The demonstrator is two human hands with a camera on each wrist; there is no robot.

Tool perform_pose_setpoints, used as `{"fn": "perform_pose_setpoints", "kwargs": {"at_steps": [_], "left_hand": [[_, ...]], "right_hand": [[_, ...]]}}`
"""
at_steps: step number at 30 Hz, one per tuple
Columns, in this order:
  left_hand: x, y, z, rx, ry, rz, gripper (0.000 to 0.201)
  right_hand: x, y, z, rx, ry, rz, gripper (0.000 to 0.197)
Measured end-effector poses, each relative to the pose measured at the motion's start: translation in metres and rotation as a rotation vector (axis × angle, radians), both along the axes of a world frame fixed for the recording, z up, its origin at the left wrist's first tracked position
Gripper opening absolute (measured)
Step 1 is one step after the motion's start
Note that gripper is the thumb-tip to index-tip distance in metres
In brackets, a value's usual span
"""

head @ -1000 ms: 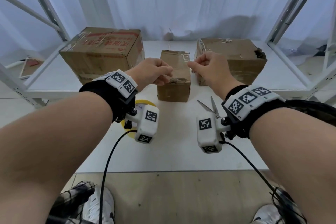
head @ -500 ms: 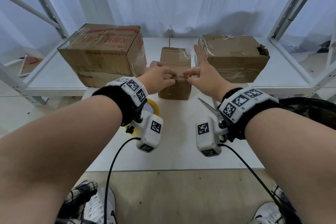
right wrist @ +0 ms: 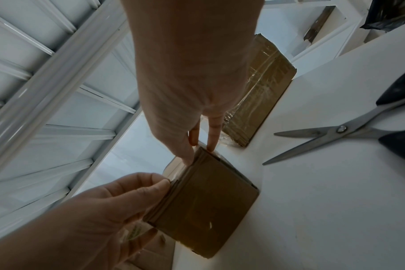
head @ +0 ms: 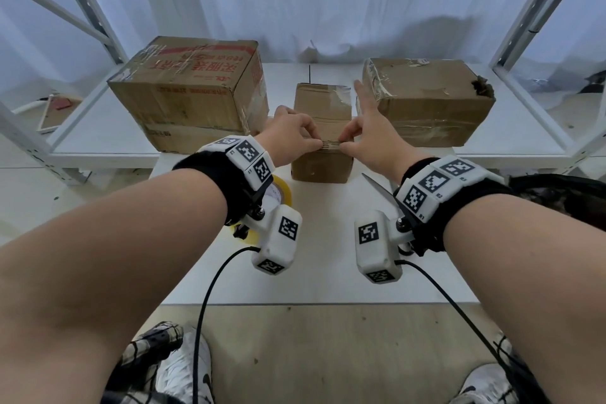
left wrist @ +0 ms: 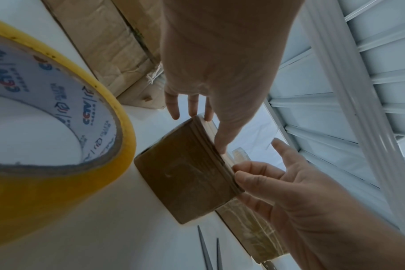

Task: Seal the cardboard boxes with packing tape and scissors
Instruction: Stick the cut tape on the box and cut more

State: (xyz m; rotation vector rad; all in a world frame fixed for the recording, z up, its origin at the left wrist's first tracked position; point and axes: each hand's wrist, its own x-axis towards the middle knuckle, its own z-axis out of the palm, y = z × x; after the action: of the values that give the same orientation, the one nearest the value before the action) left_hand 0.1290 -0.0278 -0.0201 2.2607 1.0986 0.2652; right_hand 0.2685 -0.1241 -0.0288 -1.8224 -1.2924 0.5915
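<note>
The small box [head: 323, 128] stands with its long side running away from the person. The left hand [head: 290, 138] and right hand [head: 370, 138] both press fingertips on its near top edge; the right keeps one finger straight. The tape roll [left wrist: 58, 127] reads "CCTV".

In the head view the tape roll [head: 284, 189] at centre left sits mostly behind the left wrist camera — only a yellow arc shows. The scissors [head: 377, 185] at centre right show one blade tip; the rest lies under the right wrist. In the left wrist view the roll [left wrist: 58, 164] is cut by the left edge. In the right wrist view the scissor handles [right wrist: 398, 146] run off the right edge.
</note>
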Motion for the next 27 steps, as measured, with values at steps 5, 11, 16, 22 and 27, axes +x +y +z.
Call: {"fn": "perform_pose_setpoints", "kwargs": {"at_steps": [5, 11, 16, 22, 27], "left_hand": [[0.0, -0.003, 0.001, -0.003, 0.022, -0.019, 0.008], [0.003, -0.002, 0.002, 0.019, 0.068, 0.008, 0.022], [0.004, 0.001, 0.011, -0.154, -0.296, 0.062, 0.024], [0.005, 0.001, 0.018, -0.267, -0.474, 0.033, 0.069], [0.009, -0.004, 0.019, -0.397, -0.498, -0.041, 0.074]], "right_hand": [[0.001, -0.001, -0.002, -0.009, 0.004, 0.002, 0.104], [-0.001, 0.003, 0.003, 0.02, -0.107, -0.064, 0.084], [0.001, 0.001, 0.018, 0.129, -0.218, -0.179, 0.043], [0.004, -0.002, 0.023, 0.232, -0.314, -0.277, 0.014], [0.001, 0.0, 0.029, 0.272, -0.293, -0.292, 0.022]]}}
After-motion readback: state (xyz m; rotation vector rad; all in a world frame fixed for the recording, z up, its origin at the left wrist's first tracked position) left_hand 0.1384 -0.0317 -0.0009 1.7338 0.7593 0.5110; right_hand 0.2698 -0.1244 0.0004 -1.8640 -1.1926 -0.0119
